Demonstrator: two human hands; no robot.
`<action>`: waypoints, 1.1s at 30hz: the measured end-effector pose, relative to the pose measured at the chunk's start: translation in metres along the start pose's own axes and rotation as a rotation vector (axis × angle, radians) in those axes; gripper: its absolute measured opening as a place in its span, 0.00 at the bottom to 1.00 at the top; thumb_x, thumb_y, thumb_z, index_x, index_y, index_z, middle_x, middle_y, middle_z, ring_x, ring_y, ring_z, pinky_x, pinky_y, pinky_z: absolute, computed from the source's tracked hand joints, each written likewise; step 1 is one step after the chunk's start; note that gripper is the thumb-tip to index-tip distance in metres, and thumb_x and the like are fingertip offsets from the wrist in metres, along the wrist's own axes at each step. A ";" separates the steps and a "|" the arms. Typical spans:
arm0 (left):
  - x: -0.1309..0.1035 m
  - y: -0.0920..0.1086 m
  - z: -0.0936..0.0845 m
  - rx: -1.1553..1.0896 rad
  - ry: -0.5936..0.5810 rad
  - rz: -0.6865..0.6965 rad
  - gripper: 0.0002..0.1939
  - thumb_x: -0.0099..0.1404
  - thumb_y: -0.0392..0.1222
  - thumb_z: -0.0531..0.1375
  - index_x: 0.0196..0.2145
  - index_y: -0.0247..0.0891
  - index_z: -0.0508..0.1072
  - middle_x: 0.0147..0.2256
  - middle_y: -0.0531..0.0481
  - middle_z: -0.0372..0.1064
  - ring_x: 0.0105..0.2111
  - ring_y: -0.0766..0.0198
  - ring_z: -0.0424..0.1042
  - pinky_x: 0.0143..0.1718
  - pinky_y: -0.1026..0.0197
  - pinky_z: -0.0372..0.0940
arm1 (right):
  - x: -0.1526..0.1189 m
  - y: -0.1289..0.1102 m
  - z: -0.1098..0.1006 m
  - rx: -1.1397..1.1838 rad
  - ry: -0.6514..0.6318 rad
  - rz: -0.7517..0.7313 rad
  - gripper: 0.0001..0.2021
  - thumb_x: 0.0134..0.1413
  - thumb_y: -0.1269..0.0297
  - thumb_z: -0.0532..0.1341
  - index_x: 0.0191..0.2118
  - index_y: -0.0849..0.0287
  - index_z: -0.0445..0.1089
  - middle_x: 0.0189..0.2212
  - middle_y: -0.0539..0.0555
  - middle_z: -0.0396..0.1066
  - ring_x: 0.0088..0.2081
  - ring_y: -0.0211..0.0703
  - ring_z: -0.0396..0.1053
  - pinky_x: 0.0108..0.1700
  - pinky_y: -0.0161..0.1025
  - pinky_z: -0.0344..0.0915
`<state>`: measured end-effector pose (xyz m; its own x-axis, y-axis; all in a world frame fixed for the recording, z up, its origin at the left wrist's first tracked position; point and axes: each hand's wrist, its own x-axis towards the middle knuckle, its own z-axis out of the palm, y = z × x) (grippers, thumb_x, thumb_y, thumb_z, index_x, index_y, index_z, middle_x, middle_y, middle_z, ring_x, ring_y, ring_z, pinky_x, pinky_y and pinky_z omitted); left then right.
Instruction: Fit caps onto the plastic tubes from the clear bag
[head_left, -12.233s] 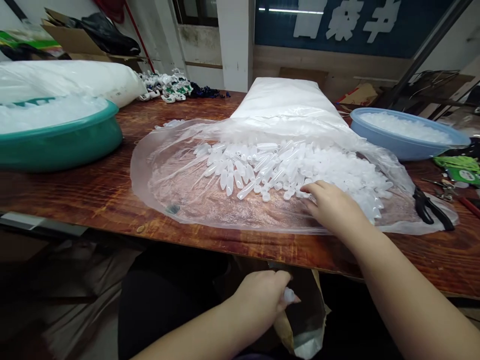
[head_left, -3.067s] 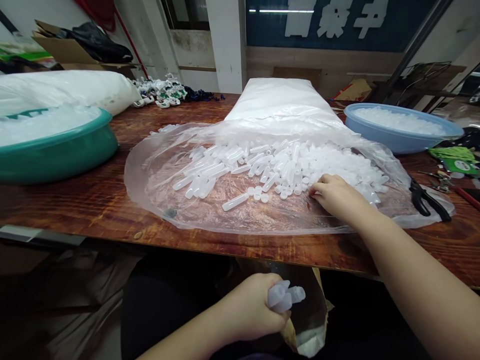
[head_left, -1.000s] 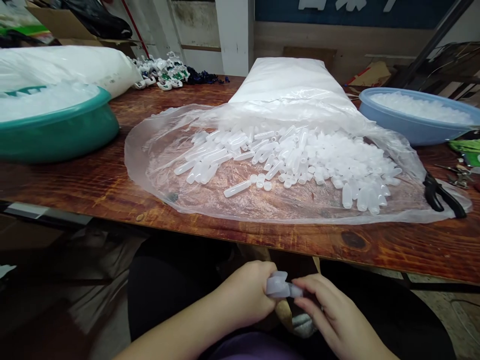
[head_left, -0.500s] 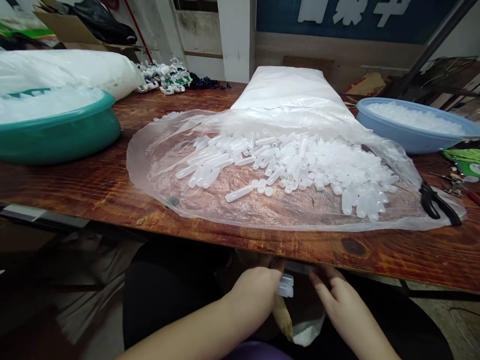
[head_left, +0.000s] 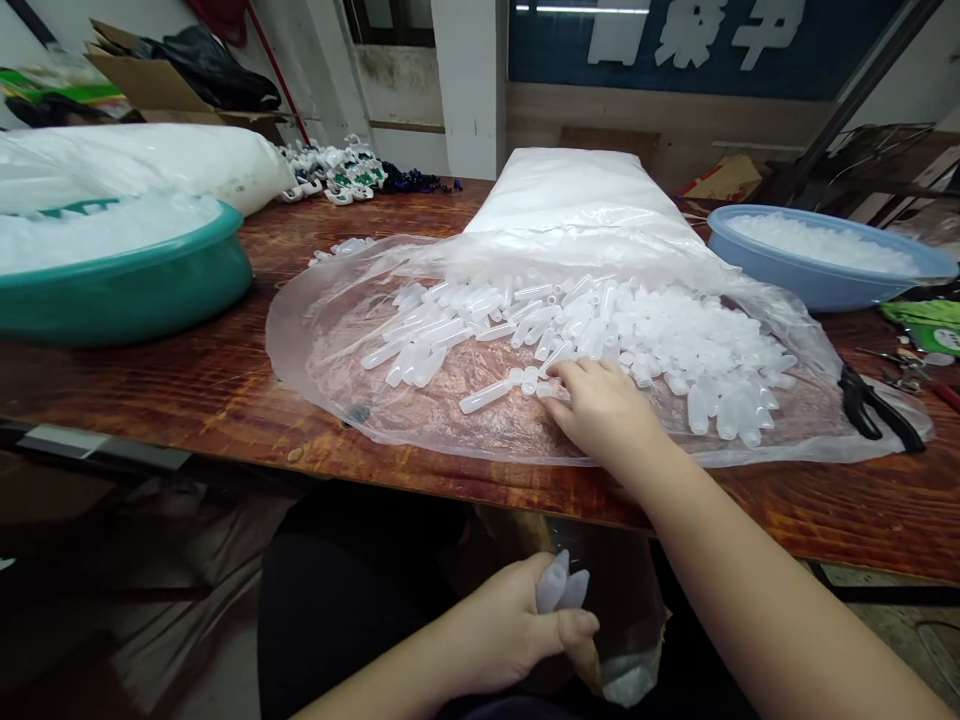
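Below the table edge, my left hand [head_left: 510, 625] is closed around a few translucent white plastic tubes [head_left: 553, 588], whose ends stick up past the thumb. My right hand [head_left: 600, 405] reaches over the table, thumb and index finger apart at a small cluster of short, round plastic pieces [head_left: 529, 376]. One single tube [head_left: 486, 397] lies left of that cluster. Behind the fingers spreads a heap of loose tubes [head_left: 690, 335] on clear plastic sheeting [head_left: 315, 385], partly covered by my right hand.
A full white sack [head_left: 566, 190] lies behind the heap. A green basin [head_left: 127, 300] stands left and a blue basin [head_left: 810, 275] right, both filled with white pieces. Black-handled pliers [head_left: 874, 410] rest at the sheet's right end. Beneath the table edge is an open bag [head_left: 630, 675].
My right hand has risen from under the table edge to the small pieces on the sheet. My left hand has come back from under the edge and turned, tubes still in it.
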<state>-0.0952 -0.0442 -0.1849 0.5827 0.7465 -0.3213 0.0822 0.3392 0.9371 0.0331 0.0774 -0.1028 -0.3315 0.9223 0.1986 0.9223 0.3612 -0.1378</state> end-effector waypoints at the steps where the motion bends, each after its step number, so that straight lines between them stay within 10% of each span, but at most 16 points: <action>1: -0.001 -0.001 -0.001 -0.004 0.013 -0.009 0.23 0.54 0.61 0.59 0.31 0.35 0.66 0.25 0.54 0.59 0.26 0.67 0.58 0.27 0.66 0.54 | 0.006 -0.002 0.005 -0.003 -0.004 -0.012 0.10 0.53 0.68 0.58 0.42 0.63 0.70 0.39 0.61 0.71 0.44 0.56 0.63 0.45 0.47 0.60; 7: 0.001 -0.010 -0.008 -0.126 -0.058 0.004 0.25 0.58 0.61 0.56 0.27 0.33 0.67 0.22 0.54 0.59 0.20 0.71 0.54 0.22 0.68 0.50 | 0.003 -0.003 0.016 0.011 -0.014 -0.003 0.07 0.52 0.69 0.58 0.37 0.65 0.68 0.37 0.62 0.70 0.44 0.57 0.64 0.45 0.47 0.61; 14: 0.002 -0.005 -0.007 -0.397 0.042 -0.114 0.33 0.49 0.59 0.64 0.46 0.34 0.65 0.30 0.48 0.70 0.22 0.66 0.67 0.25 0.64 0.62 | -0.056 0.011 -0.010 0.468 0.042 -0.111 0.05 0.55 0.66 0.55 0.39 0.56 0.62 0.31 0.50 0.70 0.31 0.38 0.70 0.32 0.32 0.66; 20: 0.007 -0.004 -0.003 -0.538 0.129 -0.080 0.25 0.53 0.59 0.61 0.23 0.28 0.71 0.21 0.45 0.68 0.20 0.67 0.67 0.25 0.66 0.60 | -0.133 0.019 -0.004 0.488 -0.088 -0.308 0.15 0.61 0.68 0.52 0.52 0.53 0.60 0.39 0.53 0.70 0.39 0.36 0.71 0.40 0.28 0.68; 25: 0.014 -0.005 0.015 -0.587 0.259 -0.041 0.24 0.52 0.59 0.62 0.21 0.31 0.67 0.17 0.52 0.61 0.17 0.71 0.59 0.21 0.67 0.54 | -0.159 0.011 0.015 0.538 0.064 -0.179 0.06 0.60 0.64 0.54 0.42 0.56 0.64 0.30 0.51 0.73 0.29 0.36 0.73 0.30 0.28 0.71; 33: 0.010 0.004 0.025 -0.462 0.410 -0.016 0.24 0.52 0.60 0.61 0.21 0.35 0.62 0.18 0.55 0.59 0.19 0.71 0.58 0.23 0.66 0.55 | -0.175 0.022 0.042 0.454 0.262 -0.286 0.13 0.57 0.71 0.55 0.48 0.56 0.67 0.39 0.56 0.74 0.39 0.44 0.73 0.40 0.36 0.72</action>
<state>-0.0689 -0.0492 -0.1813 0.2186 0.8674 -0.4471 -0.3239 0.4967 0.8052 0.1027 -0.0704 -0.1811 -0.4407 0.7361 0.5137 0.6072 0.6659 -0.4334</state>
